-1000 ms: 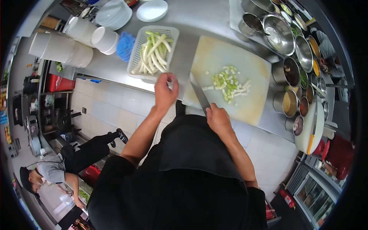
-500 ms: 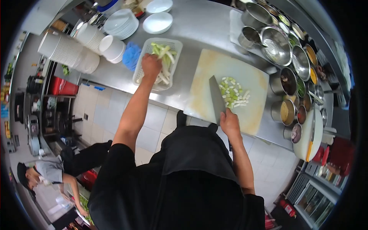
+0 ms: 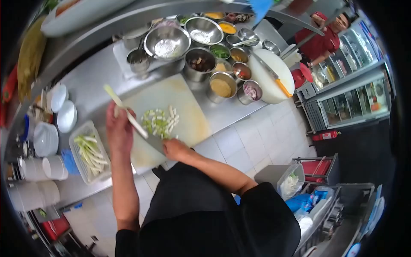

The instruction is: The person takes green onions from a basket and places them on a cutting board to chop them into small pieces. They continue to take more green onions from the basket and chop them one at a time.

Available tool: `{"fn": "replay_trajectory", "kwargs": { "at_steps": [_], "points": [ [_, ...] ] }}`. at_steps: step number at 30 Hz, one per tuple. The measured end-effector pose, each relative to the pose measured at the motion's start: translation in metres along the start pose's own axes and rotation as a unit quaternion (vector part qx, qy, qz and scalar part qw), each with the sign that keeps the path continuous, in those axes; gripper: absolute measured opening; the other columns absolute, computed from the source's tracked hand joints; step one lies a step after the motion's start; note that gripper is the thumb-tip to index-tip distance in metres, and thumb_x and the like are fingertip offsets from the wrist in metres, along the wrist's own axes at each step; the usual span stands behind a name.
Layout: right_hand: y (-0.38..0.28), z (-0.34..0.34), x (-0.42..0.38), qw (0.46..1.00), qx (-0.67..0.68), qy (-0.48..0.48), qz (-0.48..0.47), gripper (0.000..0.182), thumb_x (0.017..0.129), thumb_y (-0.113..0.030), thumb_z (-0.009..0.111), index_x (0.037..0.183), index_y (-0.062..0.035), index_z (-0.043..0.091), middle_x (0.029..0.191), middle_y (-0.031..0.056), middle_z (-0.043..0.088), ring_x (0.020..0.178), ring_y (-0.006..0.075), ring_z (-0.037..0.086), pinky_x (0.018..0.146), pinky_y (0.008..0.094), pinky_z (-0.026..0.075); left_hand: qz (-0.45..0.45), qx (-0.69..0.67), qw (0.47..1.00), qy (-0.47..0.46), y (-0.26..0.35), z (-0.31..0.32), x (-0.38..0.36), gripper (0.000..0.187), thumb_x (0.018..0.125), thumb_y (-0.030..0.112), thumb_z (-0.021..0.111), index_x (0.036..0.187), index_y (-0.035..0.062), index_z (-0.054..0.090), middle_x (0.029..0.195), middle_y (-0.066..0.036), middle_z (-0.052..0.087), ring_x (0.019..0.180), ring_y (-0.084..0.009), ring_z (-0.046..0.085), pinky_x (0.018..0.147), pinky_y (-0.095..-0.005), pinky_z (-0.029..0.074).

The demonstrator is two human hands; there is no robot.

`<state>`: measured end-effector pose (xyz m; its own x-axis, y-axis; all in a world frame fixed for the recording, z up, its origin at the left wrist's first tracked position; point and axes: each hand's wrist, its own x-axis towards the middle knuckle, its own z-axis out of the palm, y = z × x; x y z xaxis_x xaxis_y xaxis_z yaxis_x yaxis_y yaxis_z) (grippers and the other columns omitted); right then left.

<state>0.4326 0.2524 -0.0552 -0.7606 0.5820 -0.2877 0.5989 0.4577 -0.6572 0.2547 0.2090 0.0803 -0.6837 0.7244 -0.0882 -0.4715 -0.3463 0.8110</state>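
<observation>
A long vegetable stalk [image 3: 136, 123], white at one end and pale green at the other, is gripped in my left hand [image 3: 120, 130] above the left part of the cutting board [image 3: 188, 109]. My right hand [image 3: 176, 149] is closed round the handle of a wide-bladed kitchen knife [image 3: 155, 142], its blade low over the board near the stalk's white end. Beyond the blade lies a heap of chopped white and green pieces [image 3: 158, 122]. More stalks [image 3: 90, 153] fill a white plastic basket [image 3: 76, 156] left of my left forearm.
Steel bowls [image 3: 168, 40] and pots of ingredients [image 3: 221, 85] crowd the board's far right side. An orange-handled knife [image 3: 280, 85] rests on a round white board [image 3: 263, 85]. Plates and stacked tubs [image 3: 32, 197] stand at left. A person in red [image 3: 319, 43] is at upper right.
My left hand has come out of the basket with a stalk and moved over the board. The knife is still in my right hand. The camera view has swung to the right.
</observation>
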Motion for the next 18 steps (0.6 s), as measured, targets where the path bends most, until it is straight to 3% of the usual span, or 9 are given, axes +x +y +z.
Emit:
{"fn": "replay_trajectory", "kwargs": {
  "at_steps": [1,4,6,7,9,11,13,15,18],
  "points": [
    [-0.002,-0.001,-0.001,1.0,0.005,0.001,0.006,0.022,0.09,-0.021,0.054,0.1,-0.0029,0.062,0.086,0.026,0.066,0.083,0.0457,0.065,0.077,0.0546,0.052,-0.015,-0.011,1.0,0.02,-0.004,0.01,-0.013,0.049,0.097,0.012,0.06,0.142,0.0108,0.04,0.094,-0.009,0.064,0.073,-0.0133,0.059,0.06,-0.0251,0.047],
    [0.003,0.001,0.001,0.999,0.037,-0.004,0.003,0.023,0.088,-0.019,0.054,0.101,-0.001,0.062,0.087,0.0259,0.066,0.085,0.0449,0.065,0.077,0.0529,0.052,-0.078,0.024,0.994,-0.075,-0.028,-0.04,-0.021,0.067,0.095,0.012,0.062,0.151,0.0142,0.026,0.1,-0.009,0.063,0.073,-0.0136,0.058,0.059,-0.026,0.048],
    [0.001,0.003,0.002,0.999,0.037,-0.024,0.0,0.024,0.087,-0.018,0.055,0.099,0.0016,0.062,0.089,0.0254,0.067,0.089,0.0427,0.065,0.077,0.0512,0.053,-0.094,0.064,0.993,0.03,-0.041,-0.078,-0.035,0.074,0.093,0.009,0.065,0.152,0.0147,0.021,0.106,-0.009,0.062,0.074,-0.0142,0.059,0.058,-0.0275,0.048],
    [0.004,0.0,0.006,0.998,0.059,-0.016,0.005,0.024,0.087,-0.018,0.055,0.099,0.0016,0.062,0.089,0.0254,0.067,0.089,0.0427,0.065,0.077,0.0512,0.053,-0.102,0.084,0.991,0.02,-0.047,-0.096,-0.038,0.074,0.093,0.009,0.065,0.152,0.0147,0.021,0.106,-0.009,0.062,0.074,-0.0142,0.059,0.058,-0.0275,0.048],
    [0.01,-0.001,0.011,0.997,0.057,-0.058,-0.002,0.024,0.087,-0.018,0.055,0.098,0.0016,0.062,0.092,0.0248,0.067,0.09,0.0413,0.066,0.078,0.0505,0.053,-0.05,0.175,0.978,0.104,-0.06,-0.131,-0.048,0.079,0.091,0.006,0.067,0.152,0.0154,0.017,0.106,-0.009,0.063,0.076,-0.0151,0.061,0.059,-0.0271,0.048],
    [0.01,-0.011,0.008,0.995,0.085,-0.046,-0.011,0.025,0.086,-0.019,0.056,0.097,0.0018,0.064,0.095,0.0244,0.068,0.092,0.0409,0.066,0.08,0.0489,0.053,-0.069,0.147,0.965,0.207,-0.071,-0.149,-0.054,0.069,0.09,0.004,0.066,0.147,0.0144,0.027,0.107,-0.011,0.063,0.083,-0.0181,0.064,0.065,-0.0291,0.053],
    [0.01,-0.015,0.006,0.993,0.102,-0.046,-0.027,0.026,0.084,-0.017,0.056,0.099,0.0018,0.066,0.097,0.0246,0.068,0.094,0.0404,0.066,0.081,0.0481,0.053,-0.088,0.068,0.979,0.171,-0.081,-0.183,-0.051,0.055,0.09,0.001,0.064,0.136,0.0107,0.036,0.109,-0.012,0.062,0.091,-0.022,0.065,0.075,-0.0345,0.057],
    [0.018,0.016,0.022,0.993,0.113,0.02,-0.033,0.02,0.073,-0.006,0.057,0.085,0.0018,0.071,0.089,0.0238,0.069,0.087,0.0393,0.069,0.072,0.0478,0.055,-0.141,0.006,0.978,0.154,-0.091,-0.252,-0.027,0.045,0.089,0.0,0.064,0.127,0.0074,0.04,0.11,-0.014,0.062,0.096,-0.0266,0.065,0.084,-0.0419,0.058],
    [0.014,0.005,0.014,0.992,0.118,0.016,-0.045,0.02,0.073,-0.007,0.058,0.085,0.0024,0.071,0.088,0.0243,0.07,0.087,0.0384,0.069,0.072,0.0467,0.056,-0.105,0.101,0.974,0.176,-0.086,-0.227,-0.023,0.042,0.089,0.0,0.064,0.124,0.004,0.041,0.113,-0.015,0.061,0.099,-0.0293,0.064,0.087,-0.045,0.057]
  ]
}}
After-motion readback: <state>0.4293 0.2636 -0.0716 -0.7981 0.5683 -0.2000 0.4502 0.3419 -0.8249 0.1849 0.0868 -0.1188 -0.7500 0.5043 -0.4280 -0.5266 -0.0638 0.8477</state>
